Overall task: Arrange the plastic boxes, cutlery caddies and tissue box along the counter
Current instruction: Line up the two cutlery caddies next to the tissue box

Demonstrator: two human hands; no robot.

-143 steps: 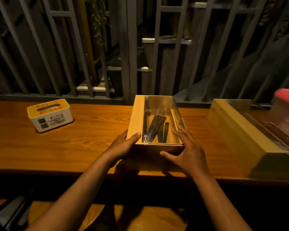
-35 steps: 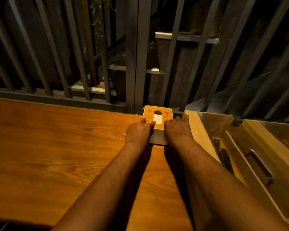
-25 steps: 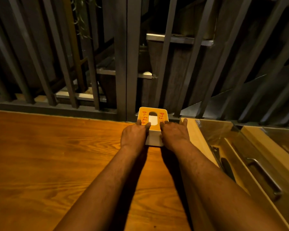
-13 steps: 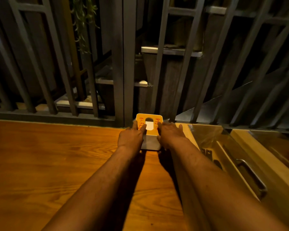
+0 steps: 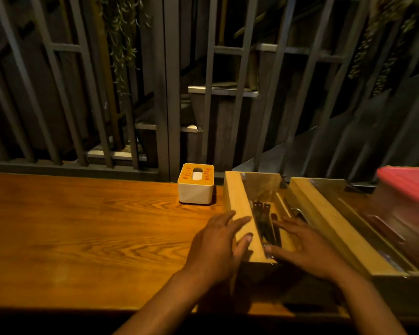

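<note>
The white tissue box (image 5: 196,187) with a yellow top stands alone at the back of the wooden counter (image 5: 82,233), against the railing. Right of it lies a wooden cutlery caddy (image 5: 240,209) with a clear lid and dark cutlery inside. My left hand (image 5: 218,247) hovers over the caddy's near left corner, fingers spread. Over the caddy's clear lid near its front edge is my right hand (image 5: 300,245), fingers also spread; whether either hand touches the caddy is unclear. A second wooden caddy (image 5: 329,221) sits against the first on its right.
A plastic box with a pink lid (image 5: 406,187) sits blurred at the far right, over the second caddy. Dark metal railing bars (image 5: 165,93) run along the counter's back edge. Bare counter stretches left of the tissue box.
Both hands have let go of the tissue box, which now stands at the counter's back edge. They have drawn back towards me and to the right, over the first cutlery caddy.
</note>
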